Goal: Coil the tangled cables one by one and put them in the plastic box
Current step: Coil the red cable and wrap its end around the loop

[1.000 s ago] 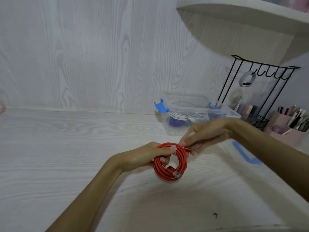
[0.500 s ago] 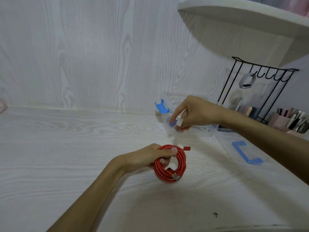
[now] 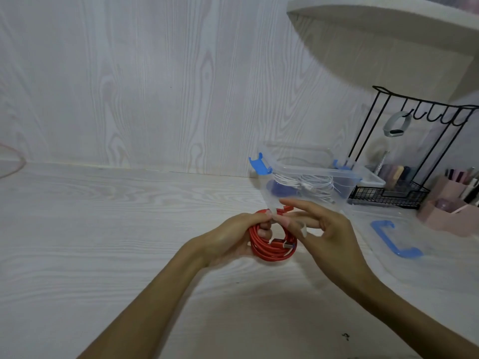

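Observation:
My left hand (image 3: 228,237) grips a coiled red cable (image 3: 269,253) just above the desk, thumb over the top of the coil and fingers through its middle. One USB plug lies across the coil's lower part and the other plug sticks out at the top. My right hand (image 3: 329,229) is at the coil's top right, its fingertips pinching a small clear tape strip (image 3: 269,207) against the coil. The clear plastic box (image 3: 344,195) with blue latches stands behind my hands, holding coiled white cables (image 3: 305,183).
The box's clear lid with a blue handle (image 3: 394,240) lies on the desk to the right. Behind it are a black wire rack (image 3: 388,196) with a hanging wristband (image 3: 396,124) and a pink pen holder (image 3: 451,215). A shelf (image 3: 388,16) overhangs the upper right.
My right hand went from the coil up to the box, then came back down to the coil's top with a tape strip. My left hand kept holding the red coil.

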